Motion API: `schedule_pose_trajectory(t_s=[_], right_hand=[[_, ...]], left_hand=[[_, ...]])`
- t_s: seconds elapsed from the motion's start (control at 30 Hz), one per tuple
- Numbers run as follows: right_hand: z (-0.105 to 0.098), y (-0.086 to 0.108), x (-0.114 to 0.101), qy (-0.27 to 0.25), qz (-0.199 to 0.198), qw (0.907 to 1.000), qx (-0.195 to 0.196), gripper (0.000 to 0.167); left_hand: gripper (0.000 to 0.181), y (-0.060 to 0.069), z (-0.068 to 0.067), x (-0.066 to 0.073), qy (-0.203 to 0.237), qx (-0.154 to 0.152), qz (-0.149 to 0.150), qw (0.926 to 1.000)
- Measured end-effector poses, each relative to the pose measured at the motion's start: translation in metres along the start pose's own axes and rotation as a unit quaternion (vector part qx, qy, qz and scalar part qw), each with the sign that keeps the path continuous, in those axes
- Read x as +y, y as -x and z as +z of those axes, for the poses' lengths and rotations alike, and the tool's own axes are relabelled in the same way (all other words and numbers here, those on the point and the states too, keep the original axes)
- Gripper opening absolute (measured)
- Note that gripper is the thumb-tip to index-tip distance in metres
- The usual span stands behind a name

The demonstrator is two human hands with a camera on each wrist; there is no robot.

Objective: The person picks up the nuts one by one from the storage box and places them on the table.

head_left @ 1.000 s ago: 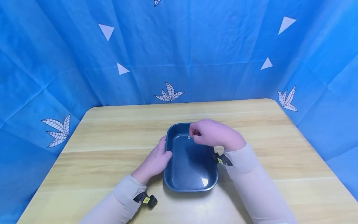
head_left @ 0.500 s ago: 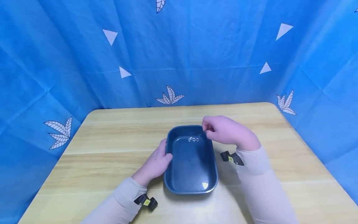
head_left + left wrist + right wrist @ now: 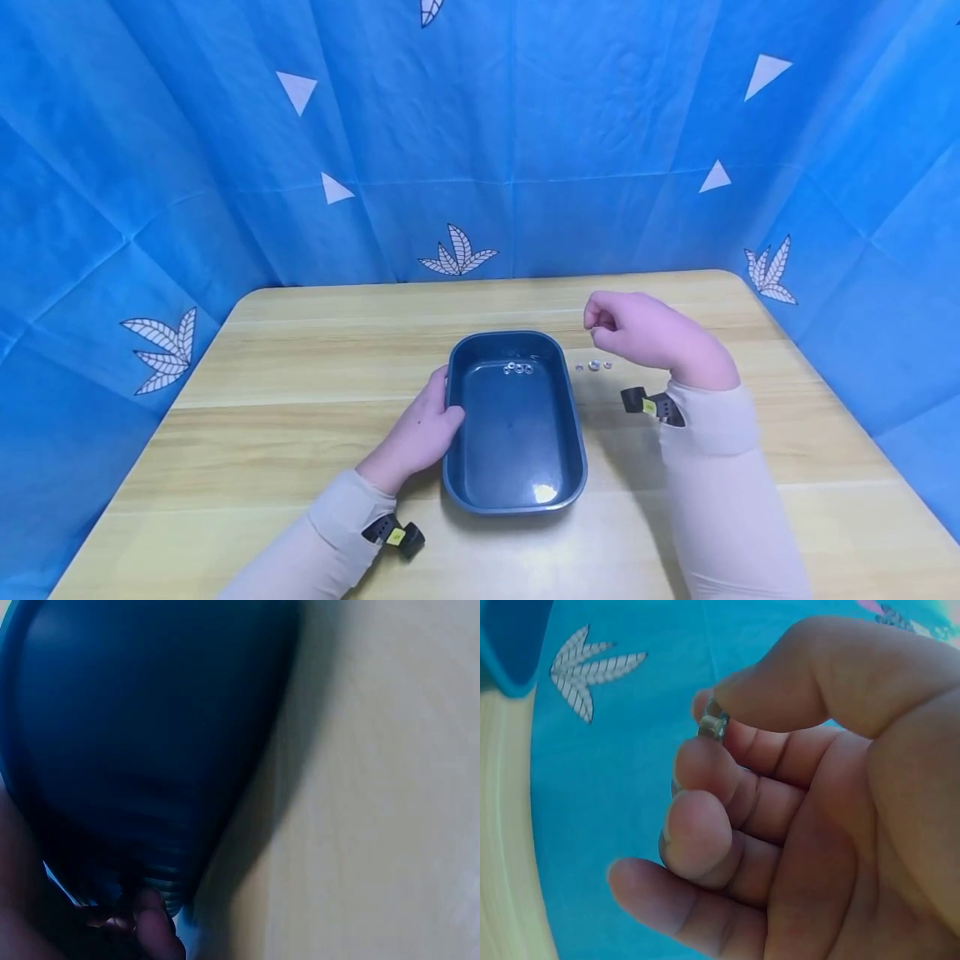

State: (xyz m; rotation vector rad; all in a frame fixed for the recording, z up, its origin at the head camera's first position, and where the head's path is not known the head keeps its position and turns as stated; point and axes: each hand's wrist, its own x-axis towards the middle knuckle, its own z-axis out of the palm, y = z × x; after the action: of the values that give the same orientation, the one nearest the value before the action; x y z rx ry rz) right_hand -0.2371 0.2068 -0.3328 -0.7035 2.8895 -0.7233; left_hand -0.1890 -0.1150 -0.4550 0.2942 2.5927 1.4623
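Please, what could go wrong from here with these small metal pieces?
The right hand pinches a small metal piece; being so tiny, it might slip and drop. The three loose pieces on the table look close to that hand, so it could knock them. The left hand holds the side of the blue tray; a tug might slide the pieces inside it.

In the head view, most fingertips of the left hand (image 3: 415, 437) are hidden by the tray (image 3: 513, 446), and both sleeves (image 3: 735, 500) are cut off below.
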Motion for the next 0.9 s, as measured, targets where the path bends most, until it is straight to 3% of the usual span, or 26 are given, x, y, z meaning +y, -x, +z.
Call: schedule_pose_trajectory(t_s=[0.63,0.9], right_hand=[[0.001,0.000,0.039,-0.007,0.049,0.9988,0.000,0.014],[0.011,-0.003,0.061,-0.013,0.083,0.9952,-0.049,0.013]], left_hand=[[0.065,0.001,-0.002,0.000,0.005,-0.005,-0.006,1.0000],[0.065,0.000,-0.001,0.000,0.008,-0.009,-0.004,0.9999]])
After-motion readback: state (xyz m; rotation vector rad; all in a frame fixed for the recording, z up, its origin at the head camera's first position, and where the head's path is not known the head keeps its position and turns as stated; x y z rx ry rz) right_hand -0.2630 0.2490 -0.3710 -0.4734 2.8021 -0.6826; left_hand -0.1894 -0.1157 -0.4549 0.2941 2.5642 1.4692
